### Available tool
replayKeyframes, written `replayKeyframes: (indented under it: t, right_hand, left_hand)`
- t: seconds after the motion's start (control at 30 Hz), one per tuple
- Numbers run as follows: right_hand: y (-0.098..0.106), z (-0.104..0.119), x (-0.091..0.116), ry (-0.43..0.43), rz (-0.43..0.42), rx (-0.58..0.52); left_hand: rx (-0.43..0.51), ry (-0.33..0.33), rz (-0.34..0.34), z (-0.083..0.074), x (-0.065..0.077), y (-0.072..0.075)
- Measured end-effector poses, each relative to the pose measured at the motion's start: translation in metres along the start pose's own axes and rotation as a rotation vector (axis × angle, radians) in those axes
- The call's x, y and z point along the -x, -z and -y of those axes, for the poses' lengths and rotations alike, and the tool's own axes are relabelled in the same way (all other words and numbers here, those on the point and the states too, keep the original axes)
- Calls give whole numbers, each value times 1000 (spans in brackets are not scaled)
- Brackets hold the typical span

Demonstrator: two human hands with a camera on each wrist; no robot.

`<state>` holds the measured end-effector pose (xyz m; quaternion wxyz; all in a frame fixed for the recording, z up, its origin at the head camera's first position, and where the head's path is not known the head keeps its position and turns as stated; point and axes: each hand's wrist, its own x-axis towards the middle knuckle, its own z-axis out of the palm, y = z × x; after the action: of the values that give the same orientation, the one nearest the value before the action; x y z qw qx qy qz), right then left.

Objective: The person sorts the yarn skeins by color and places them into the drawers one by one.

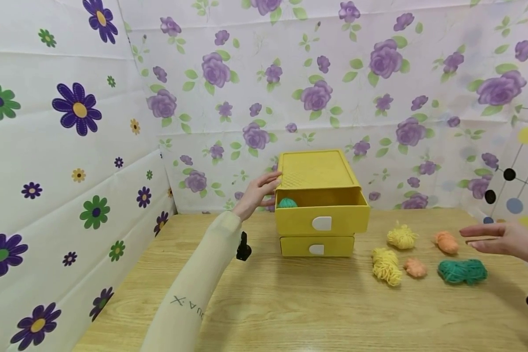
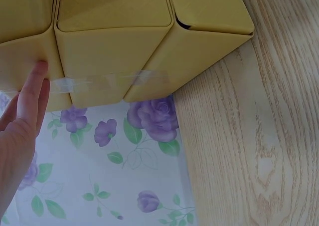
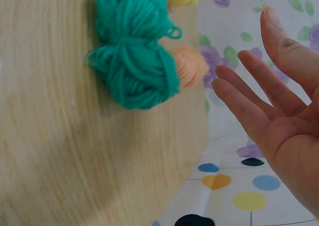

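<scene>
Left hand (image 1: 256,194): fingers extended, tips touching the yellow drawer box (image 1: 314,168) on its 9 o'clock side.
Right hand (image 1: 510,240): held wide, thumb apart from fingers, at 3 o'clock from the box.
Upper drawer (image 1: 299,222): pulled out, with a green yarn ball (image 1: 287,202) near its 9 o'clock end.
Lower drawer (image 1: 295,247): pushed in, at 6 o'clock below.
Teal skein (image 1: 462,271): on the wooden table (image 1: 317,308), 8 o'clock from the right hand.
Larger orange ball (image 1: 446,243): 9 o'clock from that hand.
Smaller orange ball (image 1: 415,268): around 4 o'clock from the box, just beside the lower yellow bundle (image 1: 386,266).
</scene>
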<state>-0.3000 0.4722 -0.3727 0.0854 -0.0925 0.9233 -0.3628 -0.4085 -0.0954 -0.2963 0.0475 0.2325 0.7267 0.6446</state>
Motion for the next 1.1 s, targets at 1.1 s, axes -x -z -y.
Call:
replayKeyframes:
  t: [1.1]
  right_hand:
    - [-27, -45, 1, 106, 153, -143]
  left_hand:
    - [13, 0, 0, -3, 3, -2]
